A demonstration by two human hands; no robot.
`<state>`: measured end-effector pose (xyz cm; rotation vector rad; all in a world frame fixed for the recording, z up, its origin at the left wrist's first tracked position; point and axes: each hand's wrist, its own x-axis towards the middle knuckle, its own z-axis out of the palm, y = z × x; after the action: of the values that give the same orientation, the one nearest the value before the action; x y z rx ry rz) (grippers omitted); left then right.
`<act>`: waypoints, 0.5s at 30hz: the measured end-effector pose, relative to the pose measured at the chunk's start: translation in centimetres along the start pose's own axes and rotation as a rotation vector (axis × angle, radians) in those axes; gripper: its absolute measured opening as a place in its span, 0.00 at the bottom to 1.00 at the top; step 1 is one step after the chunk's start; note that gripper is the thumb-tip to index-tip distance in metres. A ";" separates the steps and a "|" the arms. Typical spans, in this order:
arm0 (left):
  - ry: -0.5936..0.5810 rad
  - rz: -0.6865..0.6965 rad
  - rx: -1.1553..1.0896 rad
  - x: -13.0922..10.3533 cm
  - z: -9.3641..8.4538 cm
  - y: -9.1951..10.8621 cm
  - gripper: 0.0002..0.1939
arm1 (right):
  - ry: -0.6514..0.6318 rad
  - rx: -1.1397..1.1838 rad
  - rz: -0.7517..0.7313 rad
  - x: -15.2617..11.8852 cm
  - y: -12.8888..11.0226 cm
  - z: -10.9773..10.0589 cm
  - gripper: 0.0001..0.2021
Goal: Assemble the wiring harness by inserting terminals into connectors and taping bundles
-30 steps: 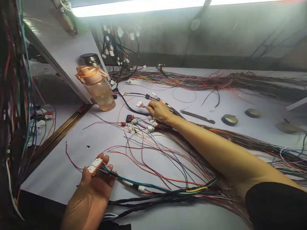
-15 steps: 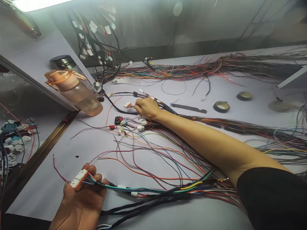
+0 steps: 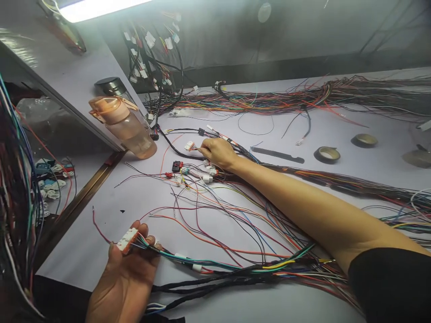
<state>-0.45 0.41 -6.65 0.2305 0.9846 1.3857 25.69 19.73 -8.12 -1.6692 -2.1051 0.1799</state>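
Note:
Palm up near the front edge, my left hand (image 3: 126, 280) holds a white and orange wire connector (image 3: 128, 239) between thumb and fingers. Several coloured wires (image 3: 198, 264) run from it to the right, and one dark red wire (image 3: 98, 227) sticks out on its left. Farther back, my right hand (image 3: 218, 153) pinches the wires just behind a second white and orange connector (image 3: 189, 146); its fingertips are partly hidden. Just below that hand lie a black connector (image 3: 177, 166), a red one (image 3: 169, 175) and a white one (image 3: 207, 178).
Two water bottles (image 3: 129, 130) stand by the left panel (image 3: 81, 76). A long wire bundle (image 3: 269, 102) lies along the back. Tape rolls (image 3: 327, 155) and a dark flat strip (image 3: 278, 155) are at right. Loose wires hang at far left (image 3: 20, 179). Black-wrapped cables (image 3: 208, 289) cross the front.
The view has swung left, so everything sits farther right in it, and hanging wires now show at far left. Both hands keep their holds, with little movement against the table.

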 end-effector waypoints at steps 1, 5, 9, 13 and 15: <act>-0.003 -0.006 -0.010 0.1 -0.2 0.0 0.17 | 0.005 0.000 -0.003 0.0 0.0 0.0 0.14; -0.006 -0.046 -0.042 0.4 -0.8 0.1 0.17 | 0.028 0.011 -0.028 0.0 0.2 0.2 0.13; -0.018 -0.058 -0.055 0.4 -0.9 0.1 0.17 | 0.040 0.052 -0.036 -0.1 0.2 0.3 0.11; -0.033 -0.037 -0.049 0.1 -0.5 0.0 0.16 | 0.047 0.078 -0.032 -0.2 0.1 0.3 0.11; -0.047 -0.042 -0.063 0.0 -0.5 0.0 0.15 | 0.051 0.077 -0.034 -0.2 0.1 0.3 0.11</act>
<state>-0.80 0.21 -6.94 0.1931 0.9010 1.3651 25.74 19.62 -8.48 -1.5764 -2.0603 0.2032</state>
